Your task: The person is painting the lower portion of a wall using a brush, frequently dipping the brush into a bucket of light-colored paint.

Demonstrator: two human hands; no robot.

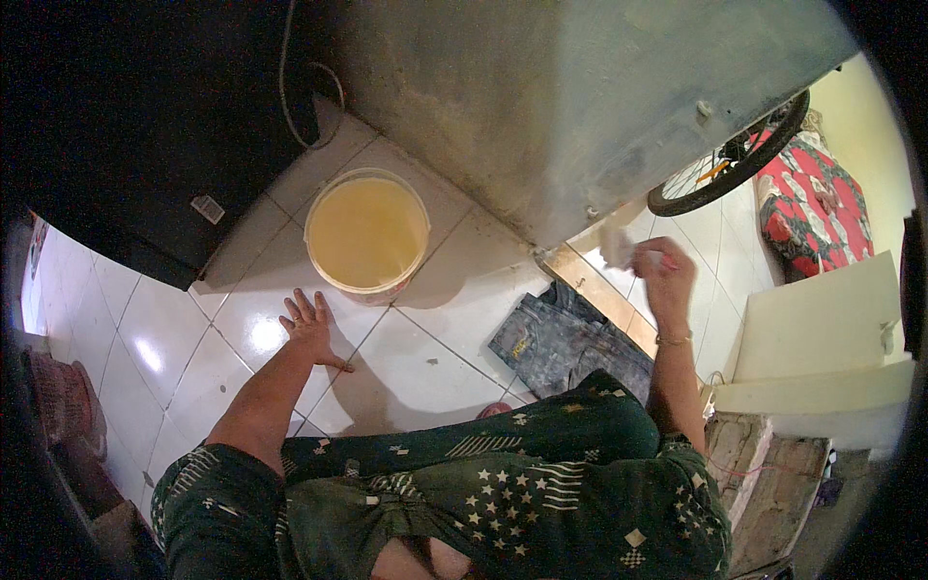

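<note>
My left hand (pixel 311 327) is spread with fingers apart over the white tiled floor, just below a white bucket (pixel 310 248) of cloudy yellowish liquid. Nothing is in that hand. Out to the right, my raised right hand (pixel 665 274) is closed on a small pale object (pixel 615 247) with a red part. Motion blurs it, and its kind cannot be told. Below and left of this hand lies a grey patterned folded cloth (pixel 561 338), beside the wooden threshold strip (pixel 604 298).
A grey door or panel (pixel 464 106) stands behind the bucket, with a dark cabinet (pixel 145 126) at left. Past the threshold are a bicycle wheel (pixel 730 179) and a red floral cloth bundle (pixel 815 203). Weathered wooden boards (pixel 768 474) lie at lower right; a reddish basket (pixel 63 396) sits far left.
</note>
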